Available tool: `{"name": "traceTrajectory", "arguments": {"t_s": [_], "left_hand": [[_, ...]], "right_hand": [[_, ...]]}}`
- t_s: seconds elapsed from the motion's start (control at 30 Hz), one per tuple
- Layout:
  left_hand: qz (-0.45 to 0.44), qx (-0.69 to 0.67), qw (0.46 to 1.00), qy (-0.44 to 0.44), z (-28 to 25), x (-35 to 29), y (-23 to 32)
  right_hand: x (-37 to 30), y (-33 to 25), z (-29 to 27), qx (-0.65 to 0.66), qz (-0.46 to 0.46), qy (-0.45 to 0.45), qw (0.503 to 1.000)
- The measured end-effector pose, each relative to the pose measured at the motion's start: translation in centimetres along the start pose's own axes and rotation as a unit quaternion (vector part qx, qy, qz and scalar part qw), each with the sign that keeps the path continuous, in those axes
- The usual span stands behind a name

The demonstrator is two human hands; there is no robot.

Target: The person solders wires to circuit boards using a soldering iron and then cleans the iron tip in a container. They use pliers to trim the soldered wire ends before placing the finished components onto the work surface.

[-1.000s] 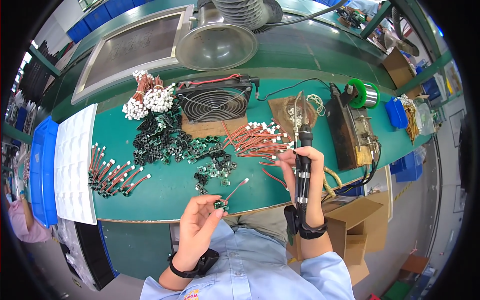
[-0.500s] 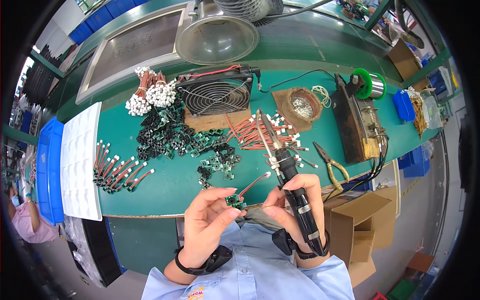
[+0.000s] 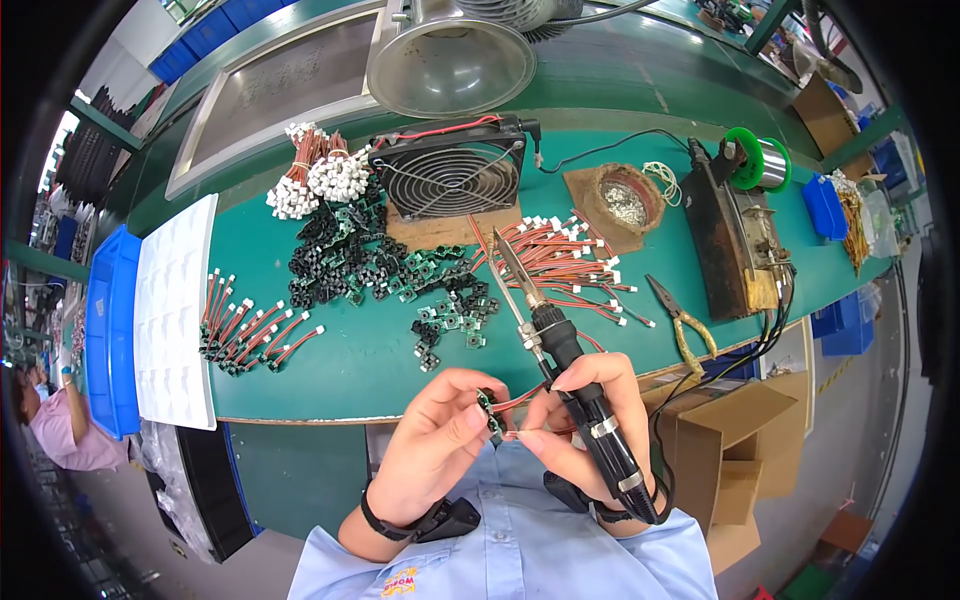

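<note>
Between the thumb and fingers of my left hand (image 3: 425, 445) is a small green circuit board (image 3: 489, 410), turned on edge above the table's front edge. A red wire (image 3: 520, 398) runs from the board towards my right hand (image 3: 585, 430). That hand is closed around a black soldering iron (image 3: 560, 340), its bare metal tip pointing up and away to the left. A thin metal tube lies along the iron's side. My right thumb and fingertips meet close beside the board; what exactly they pinch there is partly hidden.
Loose circuit boards (image 3: 345, 265) and red-black wires with white plugs (image 3: 560, 260) lie beyond my hands. Wired boards (image 3: 250, 335) sit at left by a white tray (image 3: 175, 320). A fan (image 3: 455, 180), solder spool (image 3: 765, 163), pliers (image 3: 685, 325) and cardboard box (image 3: 735, 440) are around.
The board has been turned on edge in my left hand. My right fingers have come left up to it, and the iron's tip leans further left. The whole view has shifted slightly.
</note>
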State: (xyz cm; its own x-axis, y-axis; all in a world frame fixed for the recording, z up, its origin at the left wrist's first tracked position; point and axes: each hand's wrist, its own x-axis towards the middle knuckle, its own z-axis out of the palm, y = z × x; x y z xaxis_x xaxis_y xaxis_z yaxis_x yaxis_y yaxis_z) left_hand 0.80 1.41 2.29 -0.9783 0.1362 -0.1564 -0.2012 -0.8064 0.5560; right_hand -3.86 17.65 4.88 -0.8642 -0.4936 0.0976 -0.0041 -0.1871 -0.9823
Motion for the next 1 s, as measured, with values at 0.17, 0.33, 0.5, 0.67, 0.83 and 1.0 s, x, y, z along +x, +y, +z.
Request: {"name": "traceTrajectory", "arguments": {"t_s": [0.17,0.33,0.5,0.67,0.83,1.0], "left_hand": [[-0.074,-0.106,0.991,-0.033,-0.4,0.3,-0.2],[-0.085,-0.111,0.989,-0.047,-0.9,0.3,0.0],[-0.084,-0.12,0.987,-0.064,-1.2,0.2,-0.2],[-0.078,-0.094,0.992,0.016,-0.4,0.1,-0.3],[-0.077,-0.109,0.99,-0.041,-1.2,0.2,-0.4],[-0.079,-0.093,0.992,-0.021,-1.1,0.0,-0.4]], "right_hand": [[0.3,0.1,0.5,-0.048,-0.034,-0.023,0.998],[0.3,-0.1,0.8,-0.076,-0.067,-0.011,0.995],[0.6,-0.4,0.8,-0.127,-0.1,0.0,0.987],[0.5,-0.2,0.7,-0.137,-0.095,0.011,0.986],[0.6,-0.1,0.6,-0.141,-0.099,0.015,0.985],[0.5,-0.1,0.5,-0.126,-0.091,0.012,0.988]]}}
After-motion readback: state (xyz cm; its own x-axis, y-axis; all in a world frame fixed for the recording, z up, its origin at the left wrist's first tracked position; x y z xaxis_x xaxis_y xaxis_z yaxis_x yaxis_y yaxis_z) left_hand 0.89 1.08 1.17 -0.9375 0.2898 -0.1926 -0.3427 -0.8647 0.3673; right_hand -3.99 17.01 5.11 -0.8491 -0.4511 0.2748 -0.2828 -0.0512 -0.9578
